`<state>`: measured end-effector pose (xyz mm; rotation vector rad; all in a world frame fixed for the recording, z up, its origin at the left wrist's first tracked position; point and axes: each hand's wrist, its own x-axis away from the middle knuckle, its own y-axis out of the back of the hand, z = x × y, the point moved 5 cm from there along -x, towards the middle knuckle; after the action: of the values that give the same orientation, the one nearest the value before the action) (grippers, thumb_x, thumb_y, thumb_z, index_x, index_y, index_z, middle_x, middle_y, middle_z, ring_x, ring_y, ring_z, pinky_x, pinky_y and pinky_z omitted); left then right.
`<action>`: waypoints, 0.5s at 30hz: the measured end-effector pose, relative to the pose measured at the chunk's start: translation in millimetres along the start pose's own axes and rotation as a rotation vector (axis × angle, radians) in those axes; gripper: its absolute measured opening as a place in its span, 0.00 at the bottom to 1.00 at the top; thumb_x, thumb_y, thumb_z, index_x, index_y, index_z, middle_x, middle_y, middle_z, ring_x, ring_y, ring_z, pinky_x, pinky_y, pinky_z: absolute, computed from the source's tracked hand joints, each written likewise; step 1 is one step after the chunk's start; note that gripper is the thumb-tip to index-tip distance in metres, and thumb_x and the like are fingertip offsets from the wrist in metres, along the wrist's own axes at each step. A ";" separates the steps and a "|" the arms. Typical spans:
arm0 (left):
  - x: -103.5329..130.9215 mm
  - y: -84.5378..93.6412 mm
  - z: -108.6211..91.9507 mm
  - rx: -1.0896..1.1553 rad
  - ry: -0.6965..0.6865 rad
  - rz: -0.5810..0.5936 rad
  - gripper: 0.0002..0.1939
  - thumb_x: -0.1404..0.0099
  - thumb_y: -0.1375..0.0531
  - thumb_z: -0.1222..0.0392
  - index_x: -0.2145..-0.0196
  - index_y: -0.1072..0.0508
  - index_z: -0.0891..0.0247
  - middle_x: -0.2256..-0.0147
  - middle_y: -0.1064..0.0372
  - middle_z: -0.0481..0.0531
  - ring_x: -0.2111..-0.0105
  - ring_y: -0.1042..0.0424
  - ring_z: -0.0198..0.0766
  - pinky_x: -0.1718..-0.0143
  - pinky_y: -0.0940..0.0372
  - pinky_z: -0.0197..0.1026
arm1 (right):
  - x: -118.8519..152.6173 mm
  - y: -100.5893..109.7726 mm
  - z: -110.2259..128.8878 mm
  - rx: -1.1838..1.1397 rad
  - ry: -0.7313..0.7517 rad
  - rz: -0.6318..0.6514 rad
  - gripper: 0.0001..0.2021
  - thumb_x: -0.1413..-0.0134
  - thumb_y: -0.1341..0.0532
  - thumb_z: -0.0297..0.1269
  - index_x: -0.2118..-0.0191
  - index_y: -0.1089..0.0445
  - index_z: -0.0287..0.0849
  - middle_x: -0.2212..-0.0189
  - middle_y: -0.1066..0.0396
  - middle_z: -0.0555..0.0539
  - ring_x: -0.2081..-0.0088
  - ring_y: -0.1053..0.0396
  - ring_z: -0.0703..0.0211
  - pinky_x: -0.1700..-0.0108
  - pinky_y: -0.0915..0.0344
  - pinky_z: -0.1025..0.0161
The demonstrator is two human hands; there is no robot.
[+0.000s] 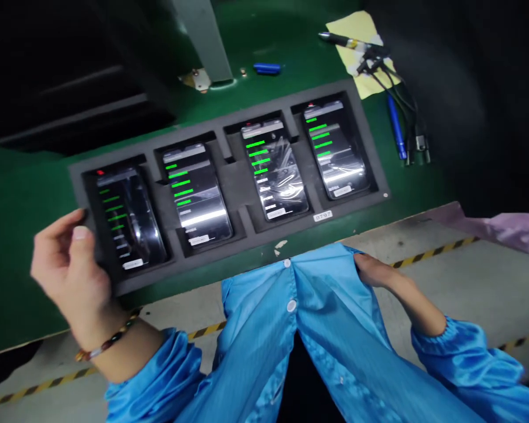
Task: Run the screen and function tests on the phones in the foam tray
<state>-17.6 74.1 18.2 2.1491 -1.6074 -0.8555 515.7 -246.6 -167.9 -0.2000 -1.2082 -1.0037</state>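
Observation:
My left hand (70,264) is at the left end of a dark grey foam tray (235,176), its thumb and forefinger apart and its other fingers bent. The fingertips are close to the tray's edge; whether they touch it I cannot tell. Several smartphones lie screen up in the tray's recesses: the leftmost phone (132,217), the second phone (197,197), the third phone (275,170) and the rightmost phone (336,150). Their lit screens show green bars on black. My right hand (370,270) is at the side of my blue smock (335,282), its fingers hidden by the cloth.
The tray lies on a green tabletop (17,235) near its front edge. Behind it are a grey metal post (207,41) and a blue cap (267,69). At the right are yellow paper (352,26), a black pen (335,39), dark cables (405,100) and a blue pen (395,126).

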 end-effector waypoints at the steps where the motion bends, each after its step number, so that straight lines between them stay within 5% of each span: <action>1: -0.1 0.0 -1.8 -0.007 0.010 -0.001 0.24 0.30 0.34 0.47 0.40 0.17 0.55 0.44 0.18 0.50 0.41 0.21 0.54 0.27 0.35 0.64 | 3.3 2.2 -0.8 0.020 -0.008 0.020 0.21 0.28 0.33 0.49 0.38 0.26 0.42 0.39 0.25 0.40 0.41 0.24 0.50 0.38 0.23 0.45; 10: -3.5 1.5 -0.6 -0.030 0.031 0.021 0.21 0.32 0.32 0.48 0.42 0.16 0.40 0.42 0.18 0.42 0.34 0.23 0.58 0.24 0.37 0.68 | 16.1 17.7 6.8 0.061 0.007 0.058 0.28 0.38 0.28 0.38 0.33 0.26 0.42 0.38 0.23 0.39 0.39 0.24 0.47 0.32 0.29 0.45; 15: -7.8 3.3 7.5 -0.054 0.045 0.035 0.21 0.32 0.31 0.47 0.42 0.17 0.39 0.39 0.19 0.45 0.33 0.24 0.59 0.24 0.36 0.69 | 15.9 17.1 10.2 0.069 0.030 0.074 0.24 0.32 0.30 0.45 0.36 0.26 0.41 0.37 0.25 0.39 0.38 0.25 0.48 0.32 0.29 0.42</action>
<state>-26.3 81.2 16.5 2.0825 -1.5771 -0.8249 521.3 -239.0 -144.3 -0.1737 -1.1979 -0.8968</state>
